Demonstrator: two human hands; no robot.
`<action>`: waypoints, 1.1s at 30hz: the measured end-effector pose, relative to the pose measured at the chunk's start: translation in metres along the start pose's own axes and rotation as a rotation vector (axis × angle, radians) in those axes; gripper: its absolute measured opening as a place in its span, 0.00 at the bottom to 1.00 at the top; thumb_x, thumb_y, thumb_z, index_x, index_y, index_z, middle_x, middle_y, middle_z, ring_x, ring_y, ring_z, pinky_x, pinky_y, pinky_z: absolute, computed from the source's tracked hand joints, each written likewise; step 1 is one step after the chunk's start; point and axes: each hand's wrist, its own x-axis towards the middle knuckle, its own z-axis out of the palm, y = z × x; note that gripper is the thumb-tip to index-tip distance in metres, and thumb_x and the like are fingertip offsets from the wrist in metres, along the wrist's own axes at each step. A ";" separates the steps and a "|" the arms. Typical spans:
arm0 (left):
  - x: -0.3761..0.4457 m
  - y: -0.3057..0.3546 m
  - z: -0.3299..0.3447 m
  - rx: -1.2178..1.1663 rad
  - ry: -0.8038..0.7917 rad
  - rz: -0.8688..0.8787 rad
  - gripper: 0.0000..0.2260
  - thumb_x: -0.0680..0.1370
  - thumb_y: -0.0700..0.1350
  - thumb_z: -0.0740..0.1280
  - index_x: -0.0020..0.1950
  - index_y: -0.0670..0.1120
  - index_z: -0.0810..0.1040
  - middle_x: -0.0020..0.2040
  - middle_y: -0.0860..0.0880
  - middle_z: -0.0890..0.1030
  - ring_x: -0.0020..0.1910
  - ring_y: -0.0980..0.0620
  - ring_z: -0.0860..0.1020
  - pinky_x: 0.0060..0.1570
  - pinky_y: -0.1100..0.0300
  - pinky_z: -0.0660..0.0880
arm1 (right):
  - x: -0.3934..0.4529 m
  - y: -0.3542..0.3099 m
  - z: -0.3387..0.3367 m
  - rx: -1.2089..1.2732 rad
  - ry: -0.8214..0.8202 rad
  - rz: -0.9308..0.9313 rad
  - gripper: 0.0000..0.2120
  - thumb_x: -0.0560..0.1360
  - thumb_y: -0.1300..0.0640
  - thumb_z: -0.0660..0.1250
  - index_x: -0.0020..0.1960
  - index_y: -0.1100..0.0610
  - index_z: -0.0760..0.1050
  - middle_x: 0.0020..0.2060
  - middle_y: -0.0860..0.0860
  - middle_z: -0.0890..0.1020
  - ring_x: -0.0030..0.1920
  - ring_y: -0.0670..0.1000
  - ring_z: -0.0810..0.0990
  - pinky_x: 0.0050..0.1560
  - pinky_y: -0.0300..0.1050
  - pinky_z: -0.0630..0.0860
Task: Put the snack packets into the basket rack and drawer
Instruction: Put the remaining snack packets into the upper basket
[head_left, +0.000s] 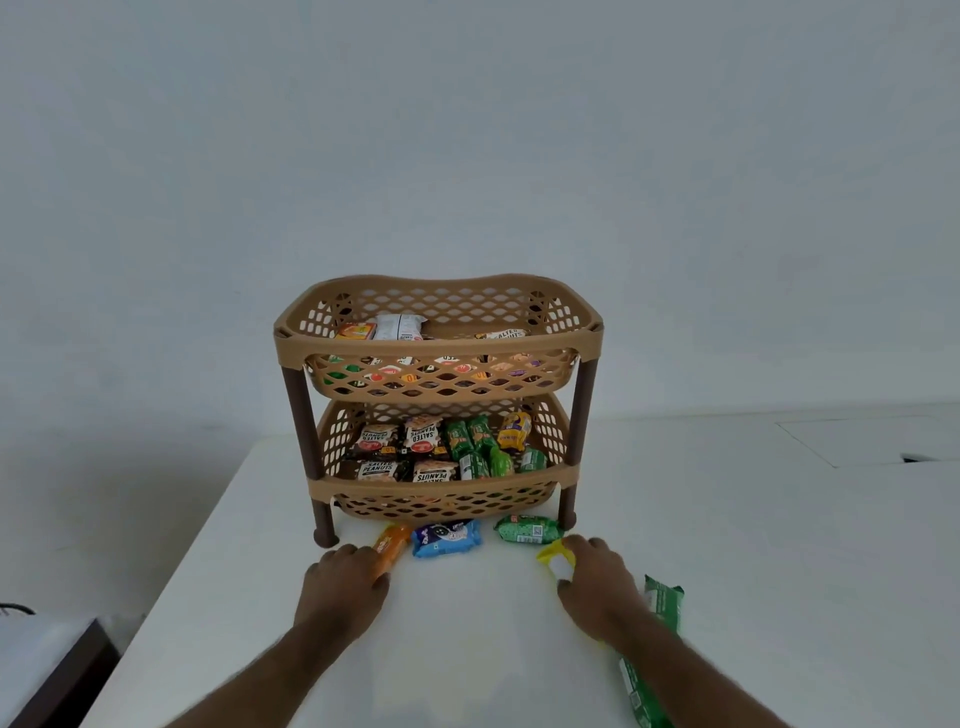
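White table (727, 519), pale wall behind; left hand (345, 584) grips orange packet (390, 545), right hand (597, 587) yellow packet (557, 561).

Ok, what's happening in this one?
A person is clearing snack packets off a white table into a two-tier basket rack, both tiers already holding packets. The left hand grips an orange packet; the right hand grips a yellow packet. A blue packet and green packets lie loose.

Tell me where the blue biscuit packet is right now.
In the head view, the blue biscuit packet lies on the white table just in front of the basket rack, between the orange packet and a green packet.
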 end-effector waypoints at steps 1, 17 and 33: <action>-0.001 0.000 -0.001 0.009 -0.001 -0.001 0.15 0.78 0.56 0.61 0.60 0.53 0.79 0.48 0.56 0.79 0.45 0.57 0.76 0.44 0.65 0.74 | 0.000 0.000 0.005 -0.026 -0.045 0.027 0.29 0.74 0.56 0.61 0.74 0.53 0.60 0.63 0.55 0.72 0.63 0.58 0.71 0.60 0.48 0.70; -0.041 0.002 -0.018 -0.120 -0.232 -0.126 0.17 0.75 0.48 0.71 0.61 0.51 0.71 0.53 0.51 0.78 0.45 0.55 0.76 0.40 0.66 0.75 | -0.011 -0.048 0.057 -0.009 -0.120 -0.071 0.30 0.75 0.54 0.67 0.74 0.46 0.62 0.61 0.53 0.73 0.61 0.54 0.74 0.59 0.46 0.73; -0.040 0.020 -0.065 -0.788 -0.092 -0.285 0.31 0.68 0.48 0.78 0.68 0.50 0.71 0.53 0.51 0.79 0.42 0.54 0.80 0.26 0.69 0.74 | -0.003 -0.087 0.019 0.900 -0.340 0.139 0.36 0.63 0.69 0.73 0.69 0.53 0.70 0.57 0.60 0.79 0.53 0.60 0.80 0.48 0.54 0.82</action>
